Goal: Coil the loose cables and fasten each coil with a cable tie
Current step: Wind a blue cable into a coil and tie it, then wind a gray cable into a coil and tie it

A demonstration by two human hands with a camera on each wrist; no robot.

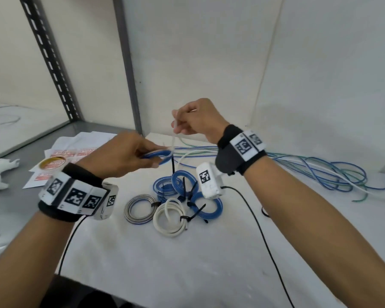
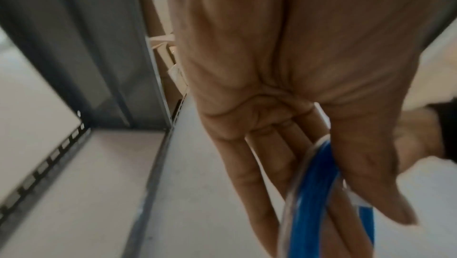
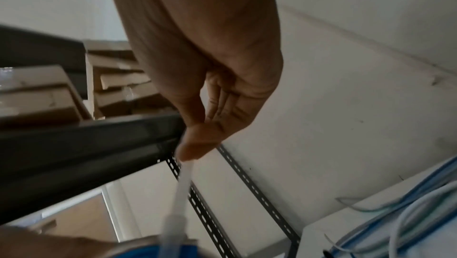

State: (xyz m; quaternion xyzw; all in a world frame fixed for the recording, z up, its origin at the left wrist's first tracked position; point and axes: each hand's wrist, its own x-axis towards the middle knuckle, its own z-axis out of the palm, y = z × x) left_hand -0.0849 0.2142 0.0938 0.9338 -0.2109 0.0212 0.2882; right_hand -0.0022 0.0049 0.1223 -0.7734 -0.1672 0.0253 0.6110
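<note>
Left hand (image 1: 122, 155) grips blue coil (image 1: 157, 154); right hand (image 1: 197, 121) pinches white cable tie (image 1: 173, 138); yank crooked, coil probably springs loose.

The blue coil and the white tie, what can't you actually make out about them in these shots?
- Head view: whether the white cable tie is latched round the blue coil; the left hand covers part of the coil and motion blur smears the rest.
- Left wrist view: the coil runs off the bottom edge.
- Right wrist view: the tie's lower end blurs out below the right hand.
</note>
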